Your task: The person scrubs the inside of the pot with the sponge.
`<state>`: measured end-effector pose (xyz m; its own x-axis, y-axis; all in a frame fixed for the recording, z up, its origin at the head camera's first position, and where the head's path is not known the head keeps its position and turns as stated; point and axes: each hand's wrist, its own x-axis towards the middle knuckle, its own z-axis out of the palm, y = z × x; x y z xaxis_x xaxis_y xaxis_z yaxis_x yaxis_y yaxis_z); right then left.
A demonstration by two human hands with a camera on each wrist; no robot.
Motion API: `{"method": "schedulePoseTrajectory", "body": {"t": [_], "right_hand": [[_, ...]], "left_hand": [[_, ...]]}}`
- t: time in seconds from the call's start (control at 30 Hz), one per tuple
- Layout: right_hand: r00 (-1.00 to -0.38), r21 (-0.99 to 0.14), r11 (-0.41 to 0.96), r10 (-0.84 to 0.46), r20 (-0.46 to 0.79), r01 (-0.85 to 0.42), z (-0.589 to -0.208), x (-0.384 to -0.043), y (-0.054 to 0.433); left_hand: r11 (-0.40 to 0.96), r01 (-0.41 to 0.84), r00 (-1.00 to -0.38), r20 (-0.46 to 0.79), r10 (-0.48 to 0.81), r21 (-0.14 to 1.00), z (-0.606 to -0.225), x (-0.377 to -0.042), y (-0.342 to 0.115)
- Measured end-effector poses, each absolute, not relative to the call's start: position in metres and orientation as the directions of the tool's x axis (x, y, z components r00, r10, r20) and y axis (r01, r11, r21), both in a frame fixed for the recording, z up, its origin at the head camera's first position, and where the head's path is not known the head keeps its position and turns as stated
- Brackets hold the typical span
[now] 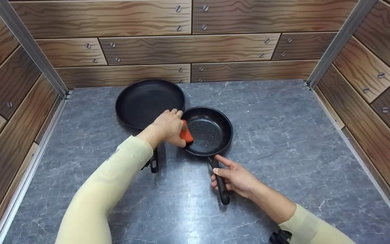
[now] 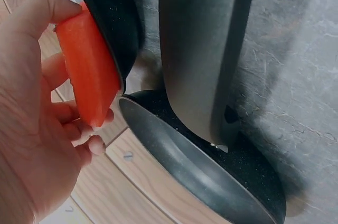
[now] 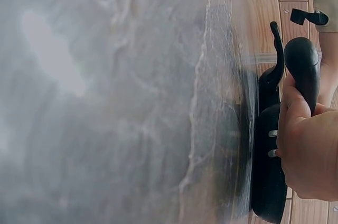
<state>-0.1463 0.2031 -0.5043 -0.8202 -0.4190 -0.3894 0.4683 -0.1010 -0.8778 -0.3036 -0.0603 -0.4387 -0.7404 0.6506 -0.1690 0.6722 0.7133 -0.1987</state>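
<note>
In the head view my left hand [image 1: 169, 128] reaches over the left rim of a small black frying pan [image 1: 212, 134]. It pinches an orange sponge [image 1: 187, 132] between thumb and fingers. Seen from the left wrist, the sponge [image 2: 87, 65] lies against the pan's rim. My right hand [image 1: 237, 178] holds the black handle [image 1: 222, 189] of that pan from the right, with the index finger stretched toward the pan. The right wrist view shows the same handle [image 3: 302, 65] with fingers around it.
A larger black frying pan [image 1: 147, 101] stands behind and left of the small one, partly covered by my left hand and sleeve. Its handle [image 1: 154, 164] points toward me. Wood-patterned walls [image 1: 188, 49] enclose the grey marbled table [image 1: 300, 135] at the back and sides.
</note>
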Motion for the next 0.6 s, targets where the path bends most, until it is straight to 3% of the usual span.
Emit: {"method": "schedulePoseTrajectory", "body": {"t": [0.4, 0.6], "right_hand": [[-0.823, -0.878, -0.104, -0.414, -0.389, 0.468, -0.5063, -0.1473, 0.2034], [-0.823, -0.879, -0.1, -0.414, -0.39, 0.467, -0.5054, -0.1477, 0.203]], "left_hand": [[0.702, 0.705, -0.708, -0.16, 0.688, -0.102, -0.4395, -0.296, -0.0652], [0.707, 0.705, -0.699, -0.225, 0.679, -0.058, -0.4354, -0.2941, -0.0653]]}}
